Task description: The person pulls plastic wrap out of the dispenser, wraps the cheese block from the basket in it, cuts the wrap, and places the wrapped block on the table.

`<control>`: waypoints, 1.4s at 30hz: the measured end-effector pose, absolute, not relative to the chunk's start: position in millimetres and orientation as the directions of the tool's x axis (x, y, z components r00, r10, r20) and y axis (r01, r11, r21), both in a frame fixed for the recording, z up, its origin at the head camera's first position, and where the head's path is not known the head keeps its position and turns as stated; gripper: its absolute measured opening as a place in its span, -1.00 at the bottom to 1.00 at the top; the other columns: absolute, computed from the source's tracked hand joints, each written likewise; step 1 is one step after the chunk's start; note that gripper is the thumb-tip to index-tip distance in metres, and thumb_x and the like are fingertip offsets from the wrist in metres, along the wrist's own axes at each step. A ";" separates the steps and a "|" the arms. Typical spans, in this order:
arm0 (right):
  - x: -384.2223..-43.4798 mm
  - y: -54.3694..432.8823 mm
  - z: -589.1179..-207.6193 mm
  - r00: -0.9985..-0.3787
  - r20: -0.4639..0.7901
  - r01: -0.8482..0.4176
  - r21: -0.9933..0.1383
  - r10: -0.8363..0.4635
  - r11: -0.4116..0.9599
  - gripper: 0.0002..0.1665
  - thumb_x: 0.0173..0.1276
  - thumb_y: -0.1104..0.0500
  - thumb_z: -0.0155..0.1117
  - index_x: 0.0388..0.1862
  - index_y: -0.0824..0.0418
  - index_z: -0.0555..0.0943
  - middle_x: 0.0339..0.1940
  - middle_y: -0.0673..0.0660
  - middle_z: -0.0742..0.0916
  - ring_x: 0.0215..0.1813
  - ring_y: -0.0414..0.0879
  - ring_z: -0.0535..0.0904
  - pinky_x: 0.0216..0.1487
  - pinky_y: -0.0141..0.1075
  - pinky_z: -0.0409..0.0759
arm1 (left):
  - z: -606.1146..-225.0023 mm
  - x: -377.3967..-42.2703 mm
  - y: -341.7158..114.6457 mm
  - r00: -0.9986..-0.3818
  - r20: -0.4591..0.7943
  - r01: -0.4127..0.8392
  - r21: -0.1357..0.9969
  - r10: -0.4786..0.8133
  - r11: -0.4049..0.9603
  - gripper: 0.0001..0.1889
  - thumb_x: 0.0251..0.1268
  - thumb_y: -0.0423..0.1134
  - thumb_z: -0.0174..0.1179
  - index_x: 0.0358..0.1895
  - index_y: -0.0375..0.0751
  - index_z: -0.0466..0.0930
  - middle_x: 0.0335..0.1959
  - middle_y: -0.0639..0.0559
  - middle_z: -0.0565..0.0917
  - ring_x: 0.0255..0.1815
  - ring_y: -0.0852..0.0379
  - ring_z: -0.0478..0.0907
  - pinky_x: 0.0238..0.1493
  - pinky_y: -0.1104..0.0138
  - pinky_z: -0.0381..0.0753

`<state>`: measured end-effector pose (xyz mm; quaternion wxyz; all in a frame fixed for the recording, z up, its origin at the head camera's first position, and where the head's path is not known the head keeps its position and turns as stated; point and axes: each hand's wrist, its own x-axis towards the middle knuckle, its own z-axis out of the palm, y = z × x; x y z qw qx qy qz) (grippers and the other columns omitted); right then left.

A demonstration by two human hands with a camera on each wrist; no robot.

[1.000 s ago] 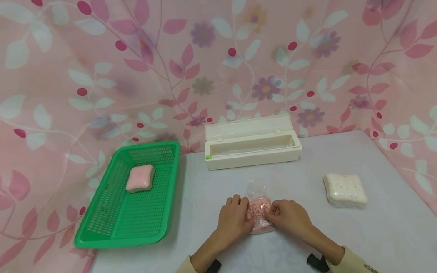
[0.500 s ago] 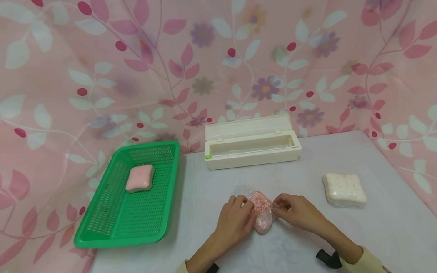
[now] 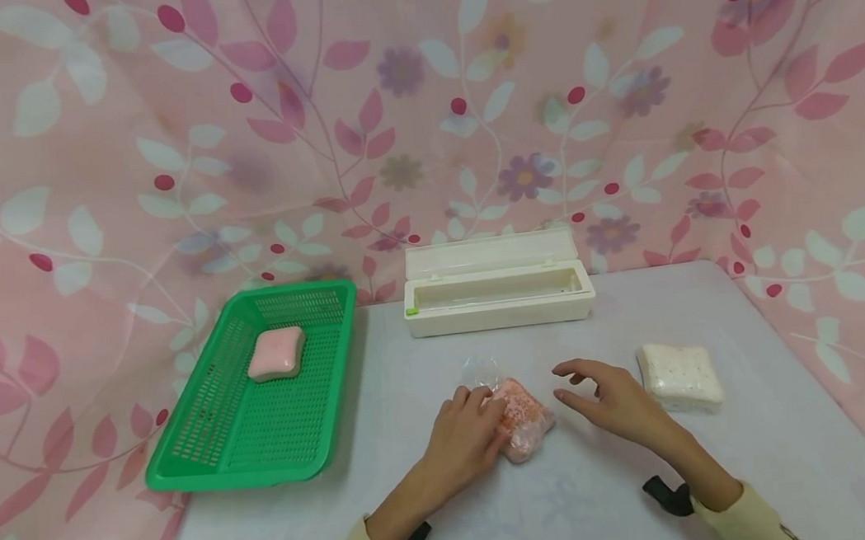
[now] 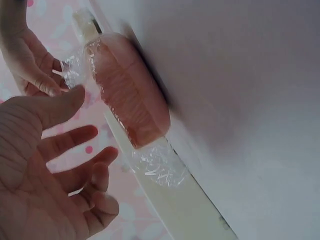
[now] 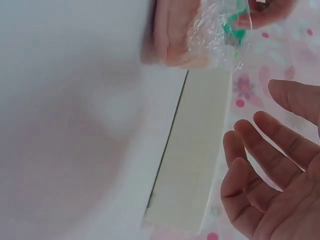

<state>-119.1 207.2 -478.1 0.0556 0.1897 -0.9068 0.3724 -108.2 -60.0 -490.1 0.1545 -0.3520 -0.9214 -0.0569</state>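
On the table lies a pink soap bar (image 3: 525,411) loosely covered with clear plastic film (image 3: 481,371), which spreads past its far-left edge. My left hand (image 3: 459,438) touches the bar's left side. In the left wrist view, the left hand's thumb (image 4: 62,105) is at the film and its fingers stand apart, loosely bent. My right hand (image 3: 609,395) hovers to the right of the bar, apart from it, with thumb and fingers spread and nothing between them. The right wrist view shows the same loose right hand (image 5: 280,170) below the wrapped bar (image 5: 175,32).
A green plastic basket (image 3: 336,391) at the left holds another pink soap bar (image 3: 277,354). A long white box (image 3: 501,317) with its lid raised stands at the back. To the right lies a white wrapped bar (image 3: 680,377). A floral curtain (image 3: 424,138) hangs behind the table.
The pink bar has turned askew under my hands. My right hand has let go of its film and moved right, its fingers opening. My left hand stays at the bar's left side.
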 end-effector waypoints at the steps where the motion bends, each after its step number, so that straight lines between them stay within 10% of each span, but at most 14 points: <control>1: -120.1 209.1 -478.9 -0.921 0.244 -0.387 -0.653 -0.304 0.650 -0.67 0.34 0.03 0.38 0.06 0.04 0.64 -0.06 -0.06 0.73 -0.08 -0.02 0.65 -0.27 -0.22 0.54 | -490.3 -109.1 -61.1 -0.700 0.317 0.673 -0.007 0.640 0.740 -0.70 0.17 -0.04 0.36 -0.08 0.03 0.55 -0.04 0.00 0.61 -0.15 0.04 0.44 -0.37 0.32 0.37; 42: -120.8 219.7 -488.2 -0.956 0.127 -0.279 -0.676 -0.265 0.683 -0.73 0.33 0.11 0.39 -0.01 0.10 0.67 -0.16 -0.06 0.72 -0.22 -0.17 0.58 -0.37 -0.34 0.52 | -509.7 -114.1 -67.4 -0.674 0.260 0.692 -0.103 0.691 0.714 -0.76 0.13 -0.32 0.39 -0.19 -0.05 0.54 -0.37 0.09 0.47 -0.36 0.15 0.28 -0.44 0.39 0.18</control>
